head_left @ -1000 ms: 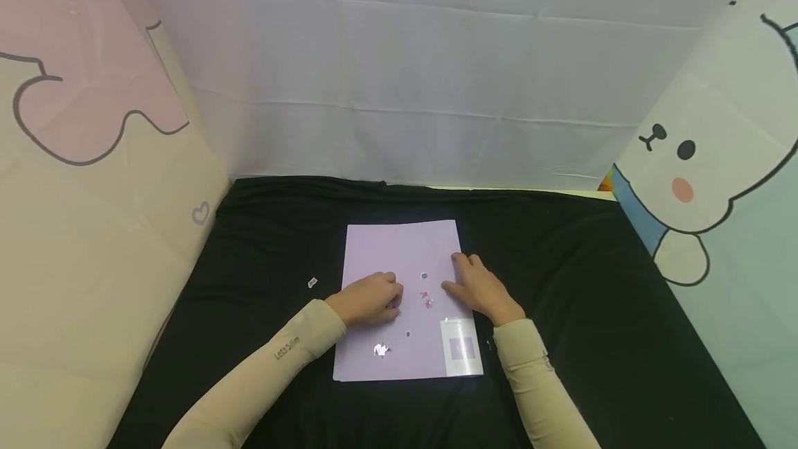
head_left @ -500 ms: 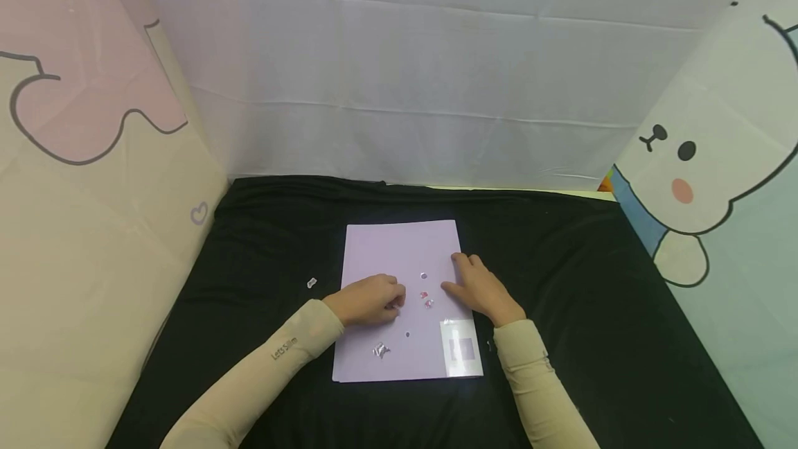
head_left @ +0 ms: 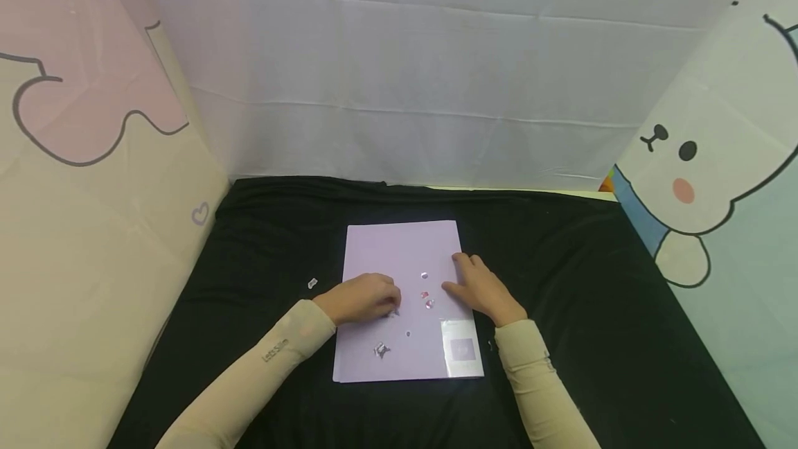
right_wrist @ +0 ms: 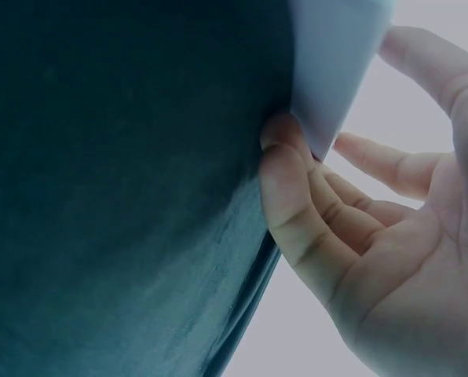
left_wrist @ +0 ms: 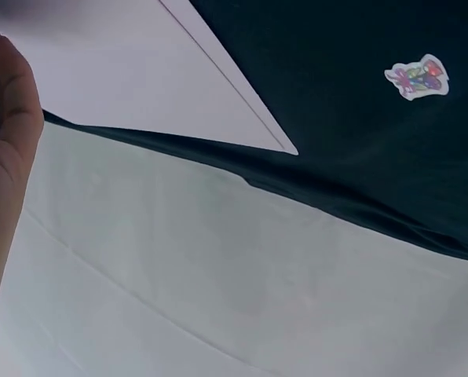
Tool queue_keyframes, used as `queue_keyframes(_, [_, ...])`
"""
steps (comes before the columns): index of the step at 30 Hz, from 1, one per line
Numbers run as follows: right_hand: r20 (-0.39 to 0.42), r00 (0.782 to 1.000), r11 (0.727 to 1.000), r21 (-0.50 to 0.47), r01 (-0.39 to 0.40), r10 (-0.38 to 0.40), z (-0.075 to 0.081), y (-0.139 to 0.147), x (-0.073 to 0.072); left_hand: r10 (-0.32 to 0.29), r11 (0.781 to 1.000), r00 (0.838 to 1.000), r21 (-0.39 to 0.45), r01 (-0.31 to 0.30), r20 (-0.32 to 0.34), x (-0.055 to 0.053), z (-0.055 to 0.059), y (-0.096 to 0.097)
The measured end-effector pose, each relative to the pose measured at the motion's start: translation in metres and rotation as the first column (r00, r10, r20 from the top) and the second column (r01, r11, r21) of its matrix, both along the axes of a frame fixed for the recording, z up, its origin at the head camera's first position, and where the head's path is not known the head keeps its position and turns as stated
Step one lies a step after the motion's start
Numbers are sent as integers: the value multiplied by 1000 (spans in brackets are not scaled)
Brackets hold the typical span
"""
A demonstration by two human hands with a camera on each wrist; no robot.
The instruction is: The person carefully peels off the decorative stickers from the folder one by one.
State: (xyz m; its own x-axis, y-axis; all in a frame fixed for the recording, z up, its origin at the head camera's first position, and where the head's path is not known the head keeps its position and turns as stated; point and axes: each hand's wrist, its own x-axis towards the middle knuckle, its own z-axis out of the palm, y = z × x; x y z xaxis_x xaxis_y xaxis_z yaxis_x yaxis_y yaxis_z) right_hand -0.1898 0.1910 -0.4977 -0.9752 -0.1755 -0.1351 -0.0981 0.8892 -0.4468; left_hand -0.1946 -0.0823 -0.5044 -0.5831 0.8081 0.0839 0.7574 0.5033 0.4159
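A lilac folder (head_left: 399,248) lies on the black cloth, bearing several small stickers. My left hand (head_left: 361,296) is over its left half, fingers curled downward. A small shiny sticker (head_left: 395,312) shows beside the fingertips; whether they pinch or press it is hidden. In the left wrist view only part of the left hand (left_wrist: 6,110) shows. My right hand (head_left: 483,289) rests along the folder's right edge, thumb and index finger spread on top. In the right wrist view, other fingers (right_wrist: 285,184) touch the edge of the folder (right_wrist: 332,71).
A silver sticker (head_left: 382,350) and a tiny round one (head_left: 408,333) are below my left hand. Red (head_left: 424,294) and pink (head_left: 429,303) stickers lie between the hands. A multicoloured sticker (left_wrist: 418,77) is on the black cloth (left_wrist: 360,126). The folder has a label pocket (head_left: 461,348).
My left hand has shifted slightly left, and its thumb has gone out of sight beneath it. The sticker by its fingertips shows more now. The right hand stays in place.
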Motion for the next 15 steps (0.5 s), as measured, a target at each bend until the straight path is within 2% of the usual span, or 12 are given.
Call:
queue_keyframes(7, [1,1000,1000,1,-9,9,-1,1,0,27,999,999,43,-26,-20,2,0,-11])
queue_keyframes(11, [-4,1000,1000,4,-10,10,-2,2,-2,103,992,994,73,-101,-25,-1,5,-21])
queue_keyframes(15, [-1,1000,1000,2,-9,9,-2,2,-2,211,975,978,64,-211,8,-1,8,-38])
